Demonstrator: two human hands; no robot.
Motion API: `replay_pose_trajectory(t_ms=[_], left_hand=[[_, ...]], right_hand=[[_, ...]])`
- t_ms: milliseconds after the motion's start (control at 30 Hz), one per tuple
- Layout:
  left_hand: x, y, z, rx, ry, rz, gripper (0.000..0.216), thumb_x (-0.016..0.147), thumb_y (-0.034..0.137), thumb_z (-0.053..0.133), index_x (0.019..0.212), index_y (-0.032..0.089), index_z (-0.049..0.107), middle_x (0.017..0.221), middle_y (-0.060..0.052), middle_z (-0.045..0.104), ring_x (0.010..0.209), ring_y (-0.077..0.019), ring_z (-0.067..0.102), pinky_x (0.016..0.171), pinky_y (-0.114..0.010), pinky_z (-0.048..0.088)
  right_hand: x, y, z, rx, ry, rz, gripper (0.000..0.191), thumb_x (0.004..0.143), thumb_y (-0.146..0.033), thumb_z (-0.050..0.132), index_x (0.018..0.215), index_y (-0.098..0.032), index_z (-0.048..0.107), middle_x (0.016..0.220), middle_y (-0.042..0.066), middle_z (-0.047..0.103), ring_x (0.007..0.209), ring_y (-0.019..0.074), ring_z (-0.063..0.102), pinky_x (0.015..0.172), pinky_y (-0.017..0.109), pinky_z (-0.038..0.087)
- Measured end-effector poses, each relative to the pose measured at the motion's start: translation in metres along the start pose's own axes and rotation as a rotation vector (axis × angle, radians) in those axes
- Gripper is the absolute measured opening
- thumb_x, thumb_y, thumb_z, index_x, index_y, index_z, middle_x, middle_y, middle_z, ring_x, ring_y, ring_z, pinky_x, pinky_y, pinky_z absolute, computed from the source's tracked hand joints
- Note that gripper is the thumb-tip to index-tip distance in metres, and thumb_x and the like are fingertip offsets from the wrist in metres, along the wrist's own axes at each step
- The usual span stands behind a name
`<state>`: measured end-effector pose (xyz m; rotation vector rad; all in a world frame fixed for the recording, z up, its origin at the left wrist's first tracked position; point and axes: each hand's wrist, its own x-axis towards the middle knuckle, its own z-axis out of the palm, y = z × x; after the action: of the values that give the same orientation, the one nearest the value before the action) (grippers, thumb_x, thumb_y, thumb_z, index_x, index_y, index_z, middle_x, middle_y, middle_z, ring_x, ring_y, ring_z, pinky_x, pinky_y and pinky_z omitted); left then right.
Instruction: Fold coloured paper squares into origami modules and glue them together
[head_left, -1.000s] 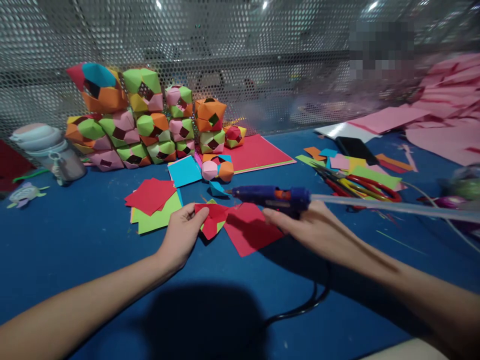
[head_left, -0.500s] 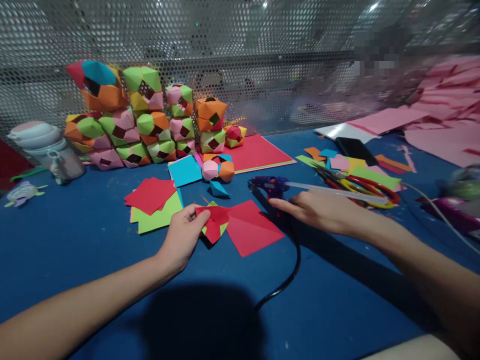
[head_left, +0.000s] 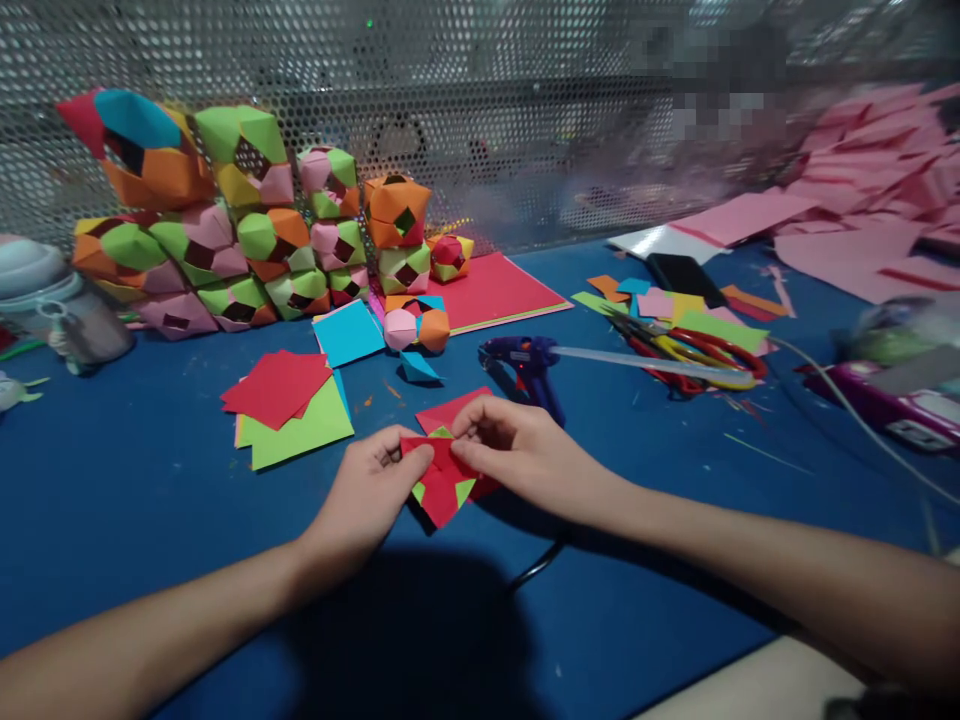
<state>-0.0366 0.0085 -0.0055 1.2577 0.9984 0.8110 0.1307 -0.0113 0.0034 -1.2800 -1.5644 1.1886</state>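
Between my two hands is a small folded paper piece (head_left: 442, 490), red with green corners. My left hand (head_left: 367, 490) pinches its left side, the thumb lying on top. On its upper right edge, my right hand (head_left: 517, 450) grips it between thumb and fingers. A flat red paper sheet (head_left: 442, 412) lies under and behind the piece, mostly covered by my right hand. Just beyond that hand stands a dark blue glue gun (head_left: 529, 358), a long clear glue stick (head_left: 645, 366) sticking out of its back.
Stacked folded-paper balls (head_left: 262, 240) line the mesh screen (head_left: 480, 120). Loose red and green squares (head_left: 300, 430) lie left. At right are scissors (head_left: 697, 355), paper scraps (head_left: 652, 303), a black phone (head_left: 684, 278) and pink paper (head_left: 870, 180). A lidded cup (head_left: 82, 310) stands far left.
My right hand has let go of the glue gun, which stays on the table, and has moved left onto the folded paper piece. My left hand still holds that piece. The view has shifted slightly.
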Motion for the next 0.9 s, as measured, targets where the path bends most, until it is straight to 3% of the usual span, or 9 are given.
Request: replay_pose_trajectory(t_ms=[333, 533, 733, 900], left_hand=[[0.0017, -0.002, -0.0012, -0.047, -0.037, -0.026, 0.014, 0.076, 0.03, 0.06, 0.076, 0.017, 0.057, 0.062, 0.003, 0.055, 0.054, -0.0091, 0.049, 0.05, -0.019, 0.038], [0.0024, -0.0032, -0.0035, 0.029, -0.043, 0.041, 0.012, 0.076, 0.029, 0.061, 0.075, 0.017, 0.061, 0.069, 0.002, 0.057, 0.063, -0.0105, 0.051, 0.059, -0.021, 0.04], [0.0007, -0.0001, -0.0028, 0.2, -0.049, 0.122, 0.013, 0.078, 0.027, 0.058, 0.073, 0.017, 0.064, 0.071, 0.0, 0.059, 0.069, -0.0126, 0.052, 0.065, -0.022, 0.04], [-0.0013, 0.0023, -0.002, 0.21, -0.082, 0.098, 0.013, 0.079, 0.027, 0.056, 0.076, 0.016, 0.063, 0.069, 0.001, 0.059, 0.065, -0.0116, 0.052, 0.06, -0.021, 0.039]], right_hand=[[-0.0001, 0.003, 0.0027, -0.051, 0.026, -0.113, 0.005, 0.076, -0.016, 0.051, 0.081, -0.017, 0.053, 0.067, -0.003, 0.052, 0.058, 0.0076, 0.048, 0.051, 0.02, 0.041], [-0.0022, 0.0004, -0.0003, -0.181, 0.016, -0.208, 0.007, 0.079, -0.017, 0.048, 0.076, -0.017, 0.054, 0.071, -0.001, 0.054, 0.062, 0.0088, 0.049, 0.055, 0.021, 0.042], [-0.002, 0.0009, 0.0006, -0.099, 0.015, -0.111, 0.008, 0.078, -0.023, 0.055, 0.073, -0.017, 0.053, 0.067, -0.002, 0.055, 0.059, 0.009, 0.05, 0.053, 0.021, 0.043], [-0.0041, 0.0063, 0.0042, -0.112, 0.059, -0.212, 0.006, 0.077, -0.019, 0.055, 0.078, -0.018, 0.05, 0.069, -0.002, 0.055, 0.059, 0.0086, 0.053, 0.053, 0.02, 0.046]])
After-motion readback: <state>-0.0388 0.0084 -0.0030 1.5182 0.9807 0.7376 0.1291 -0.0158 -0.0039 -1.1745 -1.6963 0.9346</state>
